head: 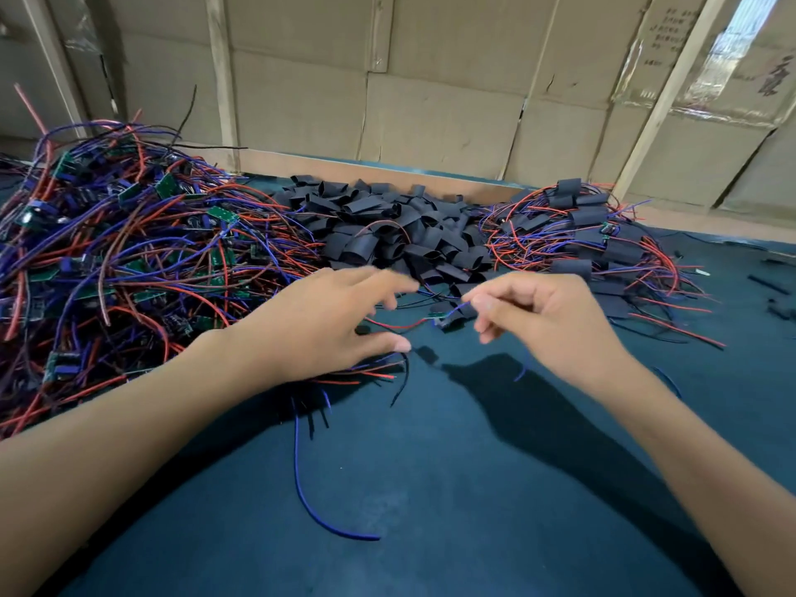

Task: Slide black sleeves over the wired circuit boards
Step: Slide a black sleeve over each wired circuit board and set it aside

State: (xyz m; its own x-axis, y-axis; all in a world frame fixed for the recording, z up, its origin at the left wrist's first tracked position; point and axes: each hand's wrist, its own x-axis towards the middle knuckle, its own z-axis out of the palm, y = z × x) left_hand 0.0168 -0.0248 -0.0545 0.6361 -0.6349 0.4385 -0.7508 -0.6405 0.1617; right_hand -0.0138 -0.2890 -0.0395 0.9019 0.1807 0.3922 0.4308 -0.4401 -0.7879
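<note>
Right hand (547,321) pinches a blue wire (456,310) at centre frame, left hand (327,325) spread empty; the small board (439,316) may snag neighbouring wires.

Three heaps lie along the far edge of the table (430,489): one heap of bare wired circuit boards (129,252) toward the far left corner, too tangled to count; one heap of loose black sleeves (400,226) at the middle, also beyond counting; and one heap of sleeved boards (586,234) toward the far right, where about eight sleeved pieces can be made out. One single board (439,316) lies apart near the middle. Two hands show, one left hand (327,321), one right hand (547,321). One loose blue wire (310,501) curls toward the near edge.
</note>
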